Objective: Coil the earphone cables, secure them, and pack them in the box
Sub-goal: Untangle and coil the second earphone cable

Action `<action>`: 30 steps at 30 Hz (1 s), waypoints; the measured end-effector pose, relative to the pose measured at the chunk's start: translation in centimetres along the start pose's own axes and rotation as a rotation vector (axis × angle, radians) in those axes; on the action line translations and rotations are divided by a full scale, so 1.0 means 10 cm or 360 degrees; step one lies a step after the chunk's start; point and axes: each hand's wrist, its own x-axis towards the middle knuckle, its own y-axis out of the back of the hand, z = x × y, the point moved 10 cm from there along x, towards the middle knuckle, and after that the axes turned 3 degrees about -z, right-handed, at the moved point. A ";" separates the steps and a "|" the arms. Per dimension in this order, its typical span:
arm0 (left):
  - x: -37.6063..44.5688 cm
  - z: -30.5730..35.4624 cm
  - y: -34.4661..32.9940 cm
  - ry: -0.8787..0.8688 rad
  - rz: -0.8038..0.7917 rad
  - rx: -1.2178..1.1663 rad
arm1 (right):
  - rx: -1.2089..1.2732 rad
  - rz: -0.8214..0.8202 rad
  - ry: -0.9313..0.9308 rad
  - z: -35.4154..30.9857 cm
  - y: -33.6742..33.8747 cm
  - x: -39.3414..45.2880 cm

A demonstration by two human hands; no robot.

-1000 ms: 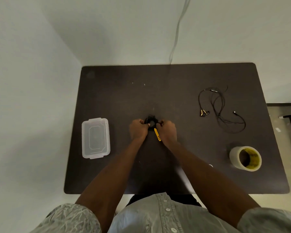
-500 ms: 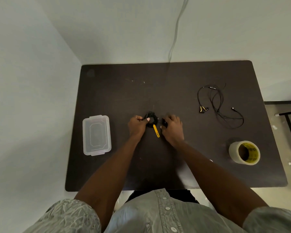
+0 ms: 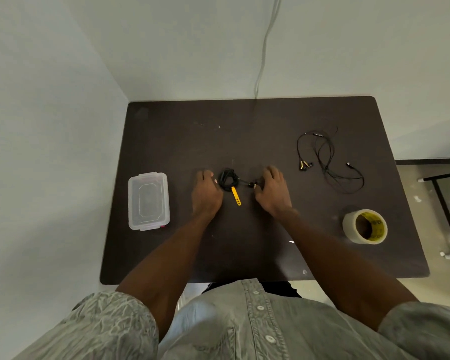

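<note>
- The coil [image 3: 227, 179] lies on the bench [image 3: 244, 131], mid-way between the two hands, with a short tail running right from it to the earbuds [image 3: 252, 183].
- The left hand [image 3: 205, 196] pins the coil's left edge with its fingertips, curled but not closed around it.
- The right hand [image 3: 272, 190] pinches the tail's end at the earbuds; it is the nearer hand to the loose end.
- A yellow tie [image 3: 236, 195] hangs off the coil's near side, its long axis pointing towards the person (its far end seems to pass under the loops, though that is too small to confirm).
- My guess: the tail must go onto the coil before the tie closes.
- The box [image 3: 148, 201], lid on, sits well to the left.
- A second cable [image 3: 330, 162] sprawls uncoiled to the right, with a tape roll [image 3: 365, 226] nearer.
- Nothing blocks the path to the box.
</note>
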 end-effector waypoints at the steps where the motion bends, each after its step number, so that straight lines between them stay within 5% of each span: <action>1: -0.05 0.11 0.01 -0.0098 0.0049 0.0080 | -0.0047 0.0037 0.0034 0.02 0.07 -0.02; 5: -0.22 0.55 -0.19 -0.0409 0.0110 0.0446 | -0.0209 0.0117 0.0227 0.10 0.29 -0.07; 10: -0.35 1.22 -0.69 -0.0597 -0.0030 0.0452 | -0.0302 0.0066 0.0275 0.64 0.66 -0.11; 23: -0.46 2.35 -1.88 -0.0351 -0.0411 0.0271 | -0.0015 0.0162 -0.0550 2.78 1.76 0.09; 30: -0.45 2.56 -2.12 -0.0263 -0.0480 0.0176 | -0.0047 -0.0262 -0.0610 3.08 1.40 0.27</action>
